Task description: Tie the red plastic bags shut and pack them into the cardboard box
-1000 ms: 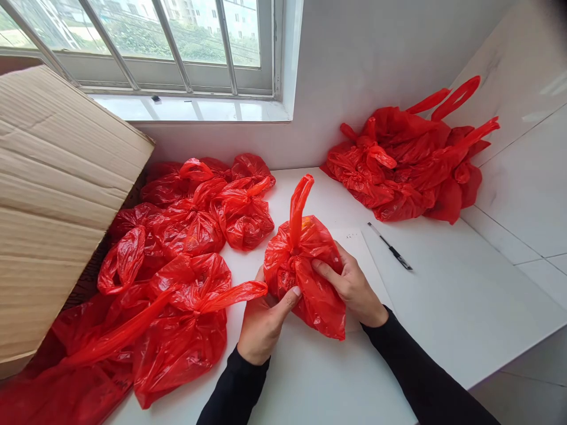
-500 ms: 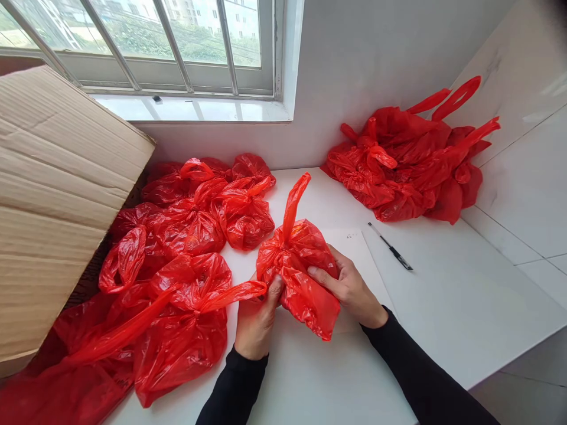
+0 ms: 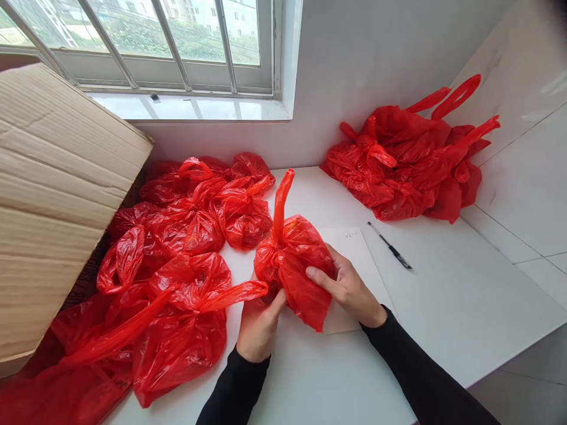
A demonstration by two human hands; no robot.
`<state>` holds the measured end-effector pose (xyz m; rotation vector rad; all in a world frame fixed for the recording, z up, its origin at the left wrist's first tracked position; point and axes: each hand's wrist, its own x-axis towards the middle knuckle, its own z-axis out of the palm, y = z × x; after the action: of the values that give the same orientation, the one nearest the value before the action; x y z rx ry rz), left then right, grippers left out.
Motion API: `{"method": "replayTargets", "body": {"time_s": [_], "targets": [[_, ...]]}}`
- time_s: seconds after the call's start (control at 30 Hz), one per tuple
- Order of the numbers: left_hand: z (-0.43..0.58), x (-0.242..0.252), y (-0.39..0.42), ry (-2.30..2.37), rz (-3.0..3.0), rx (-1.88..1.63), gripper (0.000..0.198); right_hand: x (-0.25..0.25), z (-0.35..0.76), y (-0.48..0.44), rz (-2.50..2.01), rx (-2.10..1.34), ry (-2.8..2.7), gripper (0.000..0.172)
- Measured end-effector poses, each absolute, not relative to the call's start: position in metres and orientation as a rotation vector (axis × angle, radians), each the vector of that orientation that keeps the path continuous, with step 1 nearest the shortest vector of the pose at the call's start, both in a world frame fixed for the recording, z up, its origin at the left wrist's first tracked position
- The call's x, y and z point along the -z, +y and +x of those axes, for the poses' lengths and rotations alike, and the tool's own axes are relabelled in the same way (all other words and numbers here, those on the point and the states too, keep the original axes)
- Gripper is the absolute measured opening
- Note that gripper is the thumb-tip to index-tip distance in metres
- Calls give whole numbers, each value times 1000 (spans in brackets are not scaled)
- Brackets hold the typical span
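Note:
A knotted red plastic bag (image 3: 301,260) is held between both hands above the white table (image 3: 310,378). My left hand (image 3: 261,321) grips its lower left side, thumb in front and the other fingers mostly hidden behind. On the bag's right side, my right hand (image 3: 348,286) is closed with its thumb pressed on the plastic. One handle loop sticks up from the knot. What the bag contains cannot be made out. Beneath it lies a sheet of paper (image 3: 354,251) with small handwriting. Close by on the left is another tied red bag (image 3: 186,336), its handle reaching toward my left hand.
Several tied red bags (image 3: 190,218) crowd the table's left side beside a tilted cardboard box (image 3: 57,195). A second pile of red bags (image 3: 407,165) sits in the far right corner against the wall. A black pen (image 3: 390,247) lies right of the paper. A barred window (image 3: 177,47) is behind.
The held bag has shifted slightly left and turned a little, its upright handle moving left with it. My left thumb has slid lower on the plastic. Both hands keep their hold.

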<state>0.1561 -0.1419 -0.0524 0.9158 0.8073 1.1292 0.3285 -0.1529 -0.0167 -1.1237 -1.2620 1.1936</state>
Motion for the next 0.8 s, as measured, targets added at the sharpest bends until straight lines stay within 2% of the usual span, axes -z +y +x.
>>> {"method": "replayTargets", "body": {"time_s": [0.1, 0.6, 0.8], "targets": [[155, 56, -141, 872, 902, -1161, 42, 16, 328, -153, -1119, -1192, -1260, 31], [155, 55, -141, 874, 906, -1104, 59, 23, 328, -153, -1105, -1160, -1164, 22], [154, 59, -141, 893, 874, -1212, 51, 19, 329, -152, -1109, -1205, -1264, 34]]}}
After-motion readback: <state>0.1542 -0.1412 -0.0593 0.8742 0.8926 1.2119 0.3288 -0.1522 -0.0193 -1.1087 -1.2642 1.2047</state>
